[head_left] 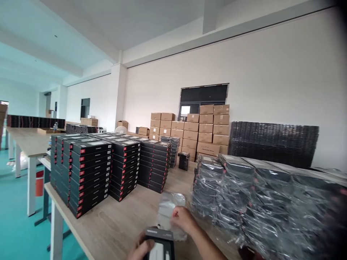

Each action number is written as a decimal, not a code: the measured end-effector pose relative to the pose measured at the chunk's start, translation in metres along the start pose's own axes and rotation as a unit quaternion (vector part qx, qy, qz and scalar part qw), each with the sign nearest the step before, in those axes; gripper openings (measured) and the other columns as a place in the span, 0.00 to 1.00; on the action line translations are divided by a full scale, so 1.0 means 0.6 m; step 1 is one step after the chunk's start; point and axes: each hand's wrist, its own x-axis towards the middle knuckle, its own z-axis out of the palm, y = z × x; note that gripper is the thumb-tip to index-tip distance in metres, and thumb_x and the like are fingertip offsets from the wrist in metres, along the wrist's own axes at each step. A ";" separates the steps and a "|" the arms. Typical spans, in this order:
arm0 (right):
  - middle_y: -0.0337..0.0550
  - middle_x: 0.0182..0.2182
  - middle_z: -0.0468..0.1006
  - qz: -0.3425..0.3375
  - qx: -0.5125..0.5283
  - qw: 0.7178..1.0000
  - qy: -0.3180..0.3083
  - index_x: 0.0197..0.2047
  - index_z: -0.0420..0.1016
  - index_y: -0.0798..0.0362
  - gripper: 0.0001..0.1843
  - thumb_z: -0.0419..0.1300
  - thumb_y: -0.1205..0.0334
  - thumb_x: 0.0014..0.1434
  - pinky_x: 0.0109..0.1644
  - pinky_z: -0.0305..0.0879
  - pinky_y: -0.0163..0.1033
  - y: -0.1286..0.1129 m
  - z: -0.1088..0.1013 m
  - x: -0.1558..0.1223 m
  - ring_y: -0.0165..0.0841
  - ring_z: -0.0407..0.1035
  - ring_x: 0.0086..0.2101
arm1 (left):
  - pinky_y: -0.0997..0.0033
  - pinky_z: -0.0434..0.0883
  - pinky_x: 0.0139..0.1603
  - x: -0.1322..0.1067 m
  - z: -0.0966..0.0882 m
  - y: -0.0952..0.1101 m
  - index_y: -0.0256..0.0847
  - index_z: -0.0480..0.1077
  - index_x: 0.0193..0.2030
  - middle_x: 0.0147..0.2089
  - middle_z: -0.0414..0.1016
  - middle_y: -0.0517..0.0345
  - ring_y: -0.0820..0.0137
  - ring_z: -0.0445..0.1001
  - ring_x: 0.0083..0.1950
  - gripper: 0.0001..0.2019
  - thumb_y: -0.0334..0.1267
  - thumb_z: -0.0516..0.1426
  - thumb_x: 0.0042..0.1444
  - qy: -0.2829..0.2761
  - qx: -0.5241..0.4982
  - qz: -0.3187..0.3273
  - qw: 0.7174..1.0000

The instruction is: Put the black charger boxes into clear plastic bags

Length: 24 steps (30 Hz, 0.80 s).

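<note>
A black box (pixel 159 234) with a pale picture on its face is at the bottom of the head view. My left hand (pixel 141 248) grips it from the left side, thumb across the front. Just beyond it, clear plastic bags (pixel 166 207) lie flat on the wooden table. My right hand (pixel 183 218) is over the bags' right side, its fingers curled closed. Whether a bag edge is pinched in them cannot be made out. The lower part of the box is cut off by the frame.
Tall stacks of black boxes (pixel 90 173) with red labels stand on the table (pixel 116 227) at left. Plastic-wrapped boxes (pixel 260 195) fill the right side, close to my right forearm. Brown cartons (pixel 189 135) and a dark stack of trays (pixel 273 144) rise behind.
</note>
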 end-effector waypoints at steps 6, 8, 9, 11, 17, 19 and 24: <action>0.31 0.22 0.72 0.001 -0.023 0.999 -0.040 0.26 0.70 0.56 0.17 0.58 0.55 0.63 0.30 0.66 0.34 0.027 0.013 0.020 0.26 0.67 0.23 | 0.69 0.67 0.34 0.027 -0.016 -0.032 0.47 0.61 0.57 0.34 0.79 0.56 0.63 0.77 0.33 0.40 0.54 0.69 0.37 -0.022 0.077 0.075 0.994; 0.30 0.17 0.67 -0.011 -0.005 1.000 -0.016 0.21 0.67 0.54 0.20 0.53 0.57 0.64 0.28 0.61 0.33 0.026 -0.005 0.012 0.27 0.65 0.22 | 0.65 0.68 0.43 0.027 -0.016 -0.034 0.47 0.58 0.62 0.41 0.79 0.51 0.59 0.78 0.42 0.43 0.54 0.68 0.39 -0.021 0.089 0.108 0.990; 0.31 0.16 0.66 -0.020 0.004 1.000 0.001 0.20 0.65 0.53 0.21 0.50 0.59 0.64 0.28 0.58 0.33 0.024 -0.017 0.005 0.28 0.64 0.22 | 0.63 0.67 0.49 0.025 -0.015 -0.032 0.47 0.60 0.62 0.46 0.78 0.49 0.57 0.76 0.47 0.43 0.55 0.68 0.40 -0.019 0.091 0.125 0.988; 0.32 0.17 0.66 -0.039 0.022 0.999 0.030 0.20 0.64 0.52 0.21 0.46 0.59 0.63 0.28 0.56 0.33 0.018 -0.042 -0.016 0.29 0.64 0.23 | 0.61 0.61 0.59 0.018 -0.010 -0.021 0.46 0.69 0.56 0.53 0.75 0.47 0.53 0.69 0.58 0.35 0.55 0.67 0.41 -0.011 0.103 0.142 0.984; 0.35 0.23 0.71 -0.097 0.042 0.992 0.063 0.26 0.67 0.50 0.20 0.47 0.49 0.64 0.34 0.60 0.34 -0.015 -0.091 -0.120 0.33 0.65 0.28 | 0.67 0.68 0.41 -0.002 0.027 0.023 0.39 0.79 0.28 0.42 0.75 0.52 0.63 0.73 0.40 0.17 0.52 0.68 0.39 -0.053 0.098 0.040 0.993; 0.37 0.25 0.72 -0.118 0.026 0.990 0.067 0.27 0.68 0.49 0.21 0.46 0.48 0.65 0.36 0.62 0.35 -0.024 -0.093 -0.153 0.34 0.67 0.30 | 0.71 0.65 0.33 -0.003 0.041 0.028 0.38 0.77 0.25 0.32 0.74 0.56 0.68 0.70 0.31 0.17 0.52 0.67 0.40 -0.050 0.083 -0.004 0.995; 0.39 0.31 0.74 -0.167 -0.001 0.985 0.050 0.30 0.71 0.50 0.20 0.45 0.52 0.67 0.41 0.63 0.35 -0.033 -0.074 -0.199 0.33 0.69 0.35 | 0.72 0.62 0.31 -0.002 0.057 0.025 0.35 0.76 0.27 0.24 0.73 0.57 0.70 0.67 0.27 0.22 0.56 0.63 0.46 -0.050 0.151 -0.050 0.986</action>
